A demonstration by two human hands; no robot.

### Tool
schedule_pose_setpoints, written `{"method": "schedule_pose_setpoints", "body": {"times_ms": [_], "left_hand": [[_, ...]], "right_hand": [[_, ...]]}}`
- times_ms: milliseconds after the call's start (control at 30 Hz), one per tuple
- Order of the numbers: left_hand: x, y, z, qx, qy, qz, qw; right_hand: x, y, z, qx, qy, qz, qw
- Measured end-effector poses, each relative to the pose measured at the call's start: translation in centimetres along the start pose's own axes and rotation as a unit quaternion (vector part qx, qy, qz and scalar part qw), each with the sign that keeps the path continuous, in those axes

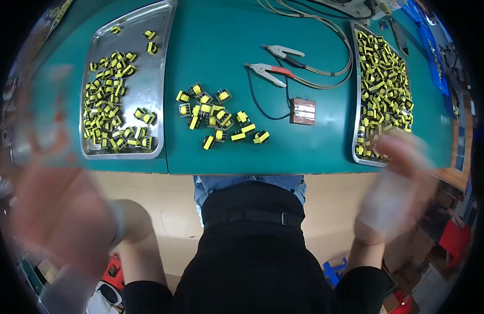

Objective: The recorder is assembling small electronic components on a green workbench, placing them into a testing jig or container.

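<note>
My top [252, 267]: plain black. Left sleeve [147, 297] and right sleeve [363, 288] black too, short, ending near the elbow, forearms bare below. Black strap [247, 215] across my waist, slim buckle [284, 218] right of centre. Blue denim jeans [199, 196] showing either side of black cloth at my lap. Narrow pale bluish band [117, 221] at left wrist, blurred. Whitish patch [388, 204] low on right hand [403, 159]; too smeared to identify.
</note>
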State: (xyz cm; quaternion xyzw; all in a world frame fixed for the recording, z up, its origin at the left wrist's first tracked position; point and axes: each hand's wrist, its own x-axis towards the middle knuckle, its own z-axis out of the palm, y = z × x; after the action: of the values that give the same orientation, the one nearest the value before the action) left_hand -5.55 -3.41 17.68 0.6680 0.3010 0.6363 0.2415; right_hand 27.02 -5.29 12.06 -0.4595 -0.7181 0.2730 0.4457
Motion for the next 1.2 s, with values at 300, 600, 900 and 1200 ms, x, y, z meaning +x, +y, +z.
{"method": "schedule_pose_setpoints", "body": {"times_ms": [300,600,900,1200], "left_hand": [[-8.8,-11.5,3.8,0.361,-0.458,-0.121,0.804],[-9.5,-14.0,5.1,0.287,-0.435,-0.084,0.849],[-9.8,-14.0,7.3,0.321,-0.42,-0.036,0.848],[-10.2,-12.6,9.2,0.301,-0.374,-0.117,0.869]], "right_hand": [[-3.1,7.9,13.3,-0.137,-0.116,0.036,0.983],[-4.5,10.4,9.2,0.383,-0.017,0.323,0.865],[-3.8,11.6,6.5,0.326,0.084,0.358,0.871],[0.1,12.6,6.4,0.059,0.051,0.373,0.925]]}}
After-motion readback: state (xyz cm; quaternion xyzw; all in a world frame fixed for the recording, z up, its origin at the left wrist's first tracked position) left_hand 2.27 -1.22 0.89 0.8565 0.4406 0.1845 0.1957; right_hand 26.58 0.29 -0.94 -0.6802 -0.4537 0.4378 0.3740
